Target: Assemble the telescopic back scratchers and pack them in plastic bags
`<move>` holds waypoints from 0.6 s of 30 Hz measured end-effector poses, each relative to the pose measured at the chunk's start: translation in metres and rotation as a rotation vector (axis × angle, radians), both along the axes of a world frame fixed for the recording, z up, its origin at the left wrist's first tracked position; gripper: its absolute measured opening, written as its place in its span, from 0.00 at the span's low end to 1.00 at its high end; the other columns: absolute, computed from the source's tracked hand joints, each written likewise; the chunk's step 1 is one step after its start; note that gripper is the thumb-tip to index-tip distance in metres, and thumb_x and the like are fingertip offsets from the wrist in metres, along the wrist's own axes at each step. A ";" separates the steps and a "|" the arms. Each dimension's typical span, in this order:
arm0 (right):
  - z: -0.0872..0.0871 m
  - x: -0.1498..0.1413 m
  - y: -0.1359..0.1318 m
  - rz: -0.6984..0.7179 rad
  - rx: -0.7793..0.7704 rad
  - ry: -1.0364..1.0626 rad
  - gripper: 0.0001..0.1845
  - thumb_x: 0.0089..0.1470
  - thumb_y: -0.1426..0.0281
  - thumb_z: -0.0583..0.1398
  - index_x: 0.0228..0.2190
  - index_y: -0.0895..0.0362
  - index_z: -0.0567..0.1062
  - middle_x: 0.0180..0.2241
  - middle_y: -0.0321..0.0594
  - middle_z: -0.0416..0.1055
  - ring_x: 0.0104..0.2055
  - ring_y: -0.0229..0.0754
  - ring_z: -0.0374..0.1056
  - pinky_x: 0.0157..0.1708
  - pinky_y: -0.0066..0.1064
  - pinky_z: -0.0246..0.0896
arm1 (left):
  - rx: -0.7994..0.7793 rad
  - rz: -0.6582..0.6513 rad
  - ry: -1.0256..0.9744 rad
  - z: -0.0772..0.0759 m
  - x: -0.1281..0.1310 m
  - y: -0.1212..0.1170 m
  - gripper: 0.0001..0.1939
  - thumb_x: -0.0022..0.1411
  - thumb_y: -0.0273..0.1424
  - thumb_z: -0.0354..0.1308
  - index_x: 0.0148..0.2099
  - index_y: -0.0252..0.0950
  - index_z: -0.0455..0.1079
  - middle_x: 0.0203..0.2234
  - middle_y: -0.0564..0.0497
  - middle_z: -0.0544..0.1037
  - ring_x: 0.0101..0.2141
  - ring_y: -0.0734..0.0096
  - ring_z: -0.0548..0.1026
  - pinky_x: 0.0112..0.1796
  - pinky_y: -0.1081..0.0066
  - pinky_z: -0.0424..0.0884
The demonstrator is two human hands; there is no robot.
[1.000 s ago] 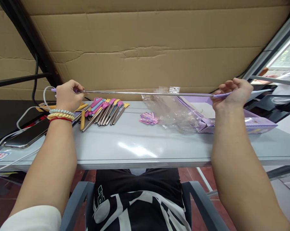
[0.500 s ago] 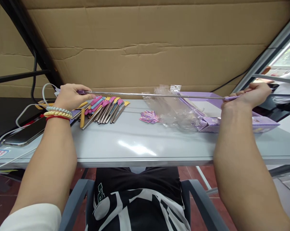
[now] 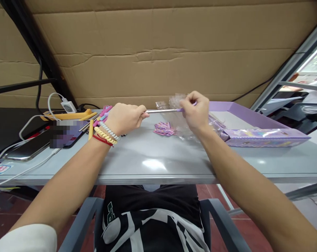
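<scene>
A telescopic back scratcher (image 3: 162, 111) is held level above the table between my two hands, its metal shaft much shortened. My left hand (image 3: 128, 117) is closed round one end, hiding it. The purple end at the right sits in the fingers of my right hand (image 3: 197, 110). Behind my left wrist, pink and blue back scratchers (image 3: 105, 112) lie in a pile, mostly covered by that hand. Small pink printed cards (image 3: 164, 128) are heaped between my hands. Clear plastic bags (image 3: 178, 122) lie below and beside my right hand.
To the right stands an open purple box (image 3: 266, 138). On the left are a phone (image 3: 28, 143), a white charger plug (image 3: 68, 105) with cables and a yellow-orange tool or stand (image 3: 69, 115). Cardboard (image 3: 160, 52) walls the back. The table's front edge (image 3: 158, 179) runs above my lap.
My hands have come together from far apart, and the back scratcher's long shaft has slid in to a short length. My left hand now covers most of the pile.
</scene>
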State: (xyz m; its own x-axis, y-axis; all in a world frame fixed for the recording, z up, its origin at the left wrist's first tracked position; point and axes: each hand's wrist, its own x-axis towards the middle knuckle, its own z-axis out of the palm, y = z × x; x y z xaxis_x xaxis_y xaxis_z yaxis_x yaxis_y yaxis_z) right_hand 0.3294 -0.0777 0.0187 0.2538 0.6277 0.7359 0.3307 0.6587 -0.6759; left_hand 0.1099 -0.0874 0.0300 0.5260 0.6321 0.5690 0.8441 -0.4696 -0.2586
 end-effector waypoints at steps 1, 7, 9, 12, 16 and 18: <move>-0.002 -0.011 -0.007 -0.012 0.007 -0.066 0.14 0.41 0.76 0.60 0.15 0.55 0.58 0.16 0.30 0.54 0.21 0.32 0.50 0.22 0.27 0.46 | 0.013 -0.004 0.016 -0.002 0.005 -0.003 0.20 0.67 0.41 0.44 0.39 0.37 0.75 0.26 0.45 0.79 0.26 0.61 0.75 0.26 0.67 0.58; -0.008 -0.030 -0.029 0.046 0.058 -0.213 0.13 0.46 0.72 0.59 0.17 0.54 0.60 0.17 0.31 0.57 0.21 0.33 0.51 0.24 0.29 0.49 | 0.026 -0.120 0.067 -0.009 0.013 -0.005 0.22 0.69 0.41 0.41 0.36 0.37 0.73 0.24 0.46 0.77 0.23 0.64 0.73 0.23 0.67 0.54; -0.010 -0.028 -0.026 0.072 0.027 -0.240 0.12 0.48 0.70 0.59 0.18 0.54 0.62 0.18 0.31 0.59 0.22 0.34 0.53 0.25 0.29 0.50 | 0.039 -0.142 0.052 -0.011 0.010 0.000 0.22 0.69 0.42 0.42 0.36 0.37 0.73 0.25 0.46 0.77 0.24 0.64 0.73 0.23 0.68 0.54; -0.015 -0.024 -0.018 0.133 -0.106 -0.355 0.13 0.50 0.64 0.59 0.19 0.56 0.66 0.20 0.34 0.65 0.25 0.35 0.58 0.28 0.29 0.53 | 0.050 -0.150 0.033 -0.013 0.001 0.010 0.20 0.68 0.41 0.46 0.37 0.37 0.75 0.26 0.47 0.78 0.26 0.64 0.74 0.25 0.68 0.56; -0.019 -0.020 -0.012 0.185 -0.261 -0.512 0.16 0.52 0.59 0.58 0.23 0.58 0.73 0.23 0.37 0.71 0.26 0.35 0.61 0.28 0.29 0.53 | 0.030 -0.169 -0.008 -0.014 -0.009 0.019 0.17 0.65 0.40 0.51 0.39 0.37 0.77 0.28 0.46 0.78 0.30 0.61 0.75 0.27 0.67 0.59; -0.020 -0.020 -0.012 0.180 -0.241 -0.519 0.15 0.52 0.59 0.58 0.25 0.58 0.74 0.23 0.37 0.71 0.25 0.35 0.60 0.27 0.28 0.53 | -0.003 -0.181 -0.033 -0.015 -0.010 0.020 0.16 0.65 0.40 0.51 0.40 0.37 0.77 0.29 0.46 0.79 0.31 0.62 0.76 0.27 0.68 0.60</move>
